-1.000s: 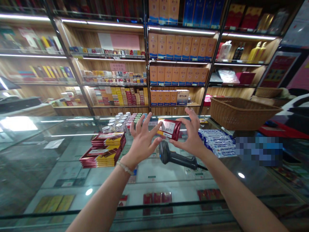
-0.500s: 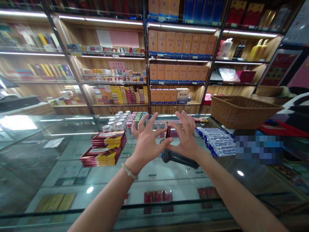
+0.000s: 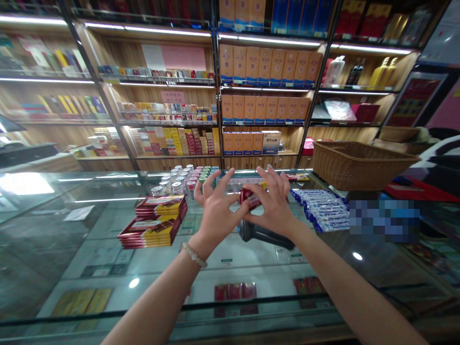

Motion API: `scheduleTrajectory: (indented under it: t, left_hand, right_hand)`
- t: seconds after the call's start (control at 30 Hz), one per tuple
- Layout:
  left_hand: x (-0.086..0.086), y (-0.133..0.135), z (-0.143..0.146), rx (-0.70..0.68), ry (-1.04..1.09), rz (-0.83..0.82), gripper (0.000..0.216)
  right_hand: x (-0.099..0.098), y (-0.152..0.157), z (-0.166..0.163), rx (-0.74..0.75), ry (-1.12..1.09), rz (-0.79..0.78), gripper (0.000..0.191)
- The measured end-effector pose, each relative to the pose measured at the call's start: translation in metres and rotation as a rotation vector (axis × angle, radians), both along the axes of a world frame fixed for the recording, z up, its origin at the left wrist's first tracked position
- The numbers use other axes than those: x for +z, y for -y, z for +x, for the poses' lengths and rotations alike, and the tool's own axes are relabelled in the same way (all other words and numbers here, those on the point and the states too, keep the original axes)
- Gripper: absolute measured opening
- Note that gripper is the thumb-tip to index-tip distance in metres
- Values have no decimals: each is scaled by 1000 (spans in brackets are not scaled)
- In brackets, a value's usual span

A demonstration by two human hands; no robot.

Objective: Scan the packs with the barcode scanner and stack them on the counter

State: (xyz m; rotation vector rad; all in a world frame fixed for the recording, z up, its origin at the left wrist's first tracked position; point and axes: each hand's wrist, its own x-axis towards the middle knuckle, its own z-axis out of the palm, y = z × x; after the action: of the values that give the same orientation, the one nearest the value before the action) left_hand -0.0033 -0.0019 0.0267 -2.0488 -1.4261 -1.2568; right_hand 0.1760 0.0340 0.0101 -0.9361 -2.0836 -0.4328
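Between my hands, above the glass counter, is a small dark red wrapped chocolate bar, partly covered by my fingers. My left hand pinches its left end between thumb and forefinger, the other fingers fanned upward. On the other end, my right hand grips with thumb and forefinger. Under the hands lies a black handheld scanner. Left of my left hand stand two stacks of red and yellow chocolate bars. To the right are blue and white wrapped packets in a row.
Small jars and tins stand in rows behind the chocolate stacks. A brown wicker basket sits at the right back. Shelves with orange boxes and cigarette packs line the wall. A white paper lies at the left.
The chocolate bar has turned from nearly edge-on to showing more of its broad red face. My hands stay in nearly the same place, both still pinching it.
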Motion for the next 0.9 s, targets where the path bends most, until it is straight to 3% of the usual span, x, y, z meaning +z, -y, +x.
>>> scheduleTrajectory:
  t: [0.3, 0.7, 0.9]
  left_hand:
    - [3, -7, -10, 29, 90, -106, 25]
    - [-3, -22, -23, 50, 185, -208, 29]
    - [-10, -28, -30, 78, 98, -204, 32]
  right_hand:
    - [-5, -22, 23, -34, 36, 87, 67]
    - [-8, -34, 41, -56, 67, 113, 64]
    - [-9, -36, 45, -89, 81, 155, 61]
